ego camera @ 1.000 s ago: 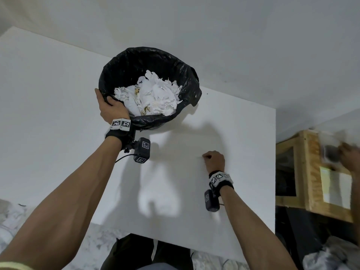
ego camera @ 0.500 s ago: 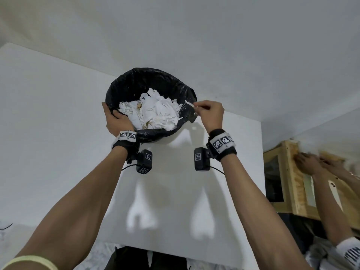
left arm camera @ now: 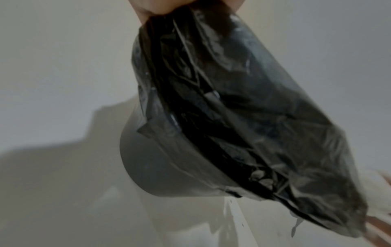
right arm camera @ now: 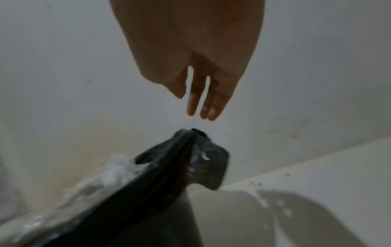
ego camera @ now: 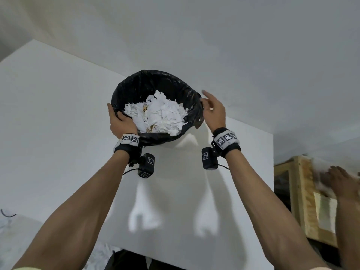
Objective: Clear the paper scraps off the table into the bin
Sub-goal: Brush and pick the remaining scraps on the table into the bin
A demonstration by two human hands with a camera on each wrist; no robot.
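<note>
Gripping the bin (ego camera: 155, 82) rim, the left hand (ego camera: 120, 122) fingers curl; right hand (ego camera: 213, 112) fingers spread beside the paper scraps (ego camera: 157, 115).

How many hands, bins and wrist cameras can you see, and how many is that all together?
Hands: 3, the left hand gripping the bin, the right hand open beside it, and another person's hand at the right edge
Bins: 1, the bin with a black liner, full of paper scraps
Wrist cameras: 2, and
Total: 6

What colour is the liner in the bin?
Black liner, clearest in the head view.
</note>
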